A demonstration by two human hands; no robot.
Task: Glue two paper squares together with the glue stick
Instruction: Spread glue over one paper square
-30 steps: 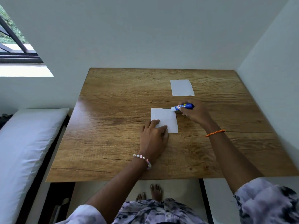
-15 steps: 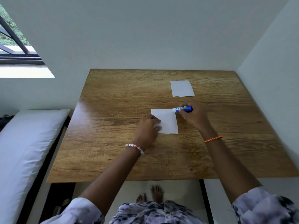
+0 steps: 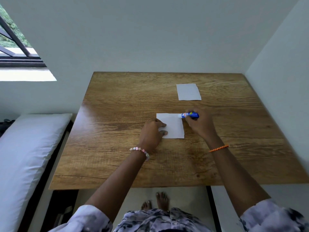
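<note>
The near paper [image 3: 173, 126] lies flat on the desk [image 3: 117, 131], a little right of centre. It looks thin, light and limp, so it would likely skate or wrinkle under a dragged glue stick unless pinned. The left hand [image 3: 153, 133] does that pinning: its fingertips [image 3: 164, 125] press down on the sheet's left part, fingers bent at the knuckles but wrapped round nothing. Holding near the left edge seems sound, since it leaves most of the face free for glue; lifting the sheet later would best be done by a corner pinch.

The glue stick [image 3: 188, 115] is a small, stiff blue tube with a white end, lying nearly level with that end at the paper's far right corner. The right hand [image 3: 199, 124] grips it with fingers curled round the blue barrel. Whether the tip touches the sheet cannot be told. A light stroke is probably enough; hard pressure could tear or buckle the paper.

The far paper [image 3: 189, 92] rests alone, well apart toward the desk's far right. A white cushion [image 3: 25, 156] lies left of the desk.
</note>
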